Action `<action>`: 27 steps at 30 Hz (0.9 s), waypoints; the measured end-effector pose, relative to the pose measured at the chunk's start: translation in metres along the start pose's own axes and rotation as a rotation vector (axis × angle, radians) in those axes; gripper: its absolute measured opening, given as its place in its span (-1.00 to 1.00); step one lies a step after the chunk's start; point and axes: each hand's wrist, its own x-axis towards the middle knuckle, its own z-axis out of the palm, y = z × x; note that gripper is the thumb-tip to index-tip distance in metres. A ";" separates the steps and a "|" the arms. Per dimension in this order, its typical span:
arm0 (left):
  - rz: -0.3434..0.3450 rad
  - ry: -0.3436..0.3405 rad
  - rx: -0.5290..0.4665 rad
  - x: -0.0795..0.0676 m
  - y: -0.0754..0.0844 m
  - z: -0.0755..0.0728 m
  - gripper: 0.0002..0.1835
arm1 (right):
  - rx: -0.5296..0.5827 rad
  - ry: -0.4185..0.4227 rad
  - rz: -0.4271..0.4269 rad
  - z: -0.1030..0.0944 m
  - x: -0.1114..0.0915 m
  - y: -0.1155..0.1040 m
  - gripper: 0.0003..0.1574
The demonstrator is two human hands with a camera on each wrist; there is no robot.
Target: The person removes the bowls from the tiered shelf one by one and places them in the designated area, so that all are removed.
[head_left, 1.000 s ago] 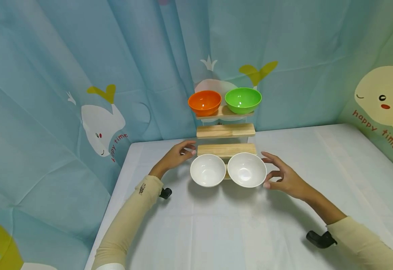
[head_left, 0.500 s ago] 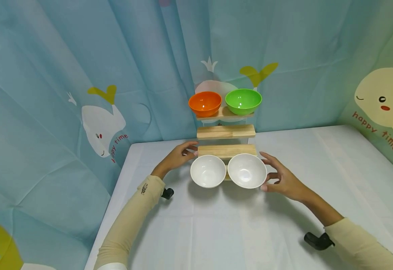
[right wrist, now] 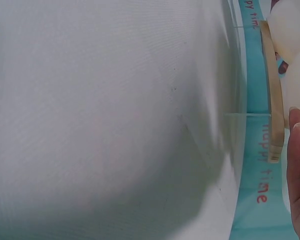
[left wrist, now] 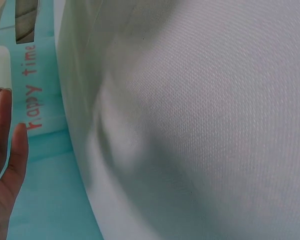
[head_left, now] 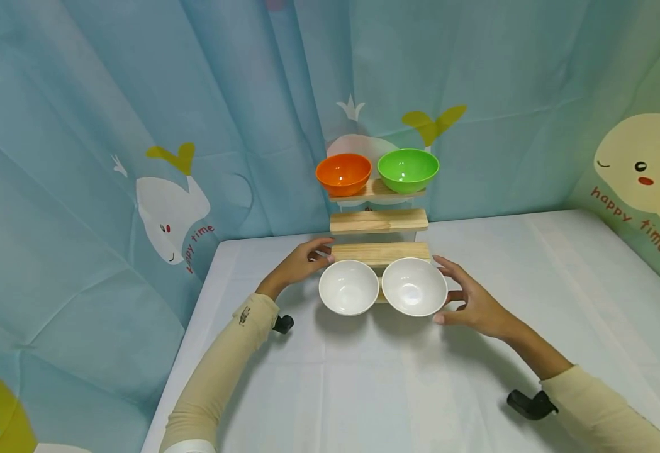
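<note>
Two white bowls, a left one (head_left: 349, 287) and a right one (head_left: 414, 287), sit side by side on the lowest board of a stepped wooden rack (head_left: 379, 253). My right hand (head_left: 474, 304) is at the right bowl's outer side, fingers spread and thumb near its lower edge. In the right wrist view, straight fingers (right wrist: 297, 165) lie right beside a white bowl (right wrist: 299, 82). On the other side, my left hand (head_left: 298, 261) has its fingertips by the rack's left end, just above the left bowl's rim. Its thumb and fingers look relaxed in the left wrist view.
An orange bowl (head_left: 344, 174) and a green bowl (head_left: 408, 170) stand on the rack's top board. Two middle boards, the upper one (head_left: 379, 221) included, bear nothing. A white cloth covers the table (head_left: 363, 390); a blue printed curtain (head_left: 262, 126) hangs behind.
My right hand has shifted slightly left, closer in along the right white bowl. My left hand has edged right toward the rack. All bowls stay in place.
</note>
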 end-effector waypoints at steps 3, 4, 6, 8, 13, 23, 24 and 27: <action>-0.008 -0.005 -0.005 0.001 0.001 0.001 -0.44 | -0.008 0.002 0.004 0.001 0.000 0.000 0.42; -0.009 -0.006 -0.003 0.001 0.001 0.001 -0.44 | -0.011 0.003 0.006 0.001 0.000 0.000 0.42; -0.008 -0.006 0.005 0.001 0.001 0.001 -0.44 | -0.017 0.006 0.008 0.001 0.000 0.001 0.42; -0.006 -0.006 0.015 0.001 0.001 0.001 -0.45 | -0.017 0.008 0.010 0.002 0.000 0.000 0.42; -0.004 -0.007 0.029 0.003 0.001 0.001 -0.46 | -0.009 0.008 0.012 0.003 0.000 0.000 0.42; -0.006 -0.022 0.030 0.004 0.000 0.002 -0.44 | 0.004 0.009 0.023 0.005 0.000 0.000 0.43; -0.008 -0.023 0.030 0.004 0.000 0.002 -0.45 | 0.007 0.008 0.023 0.005 0.000 0.000 0.43; -0.010 -0.024 0.030 0.004 0.001 0.002 -0.45 | 0.010 0.006 0.024 0.005 0.000 0.000 0.43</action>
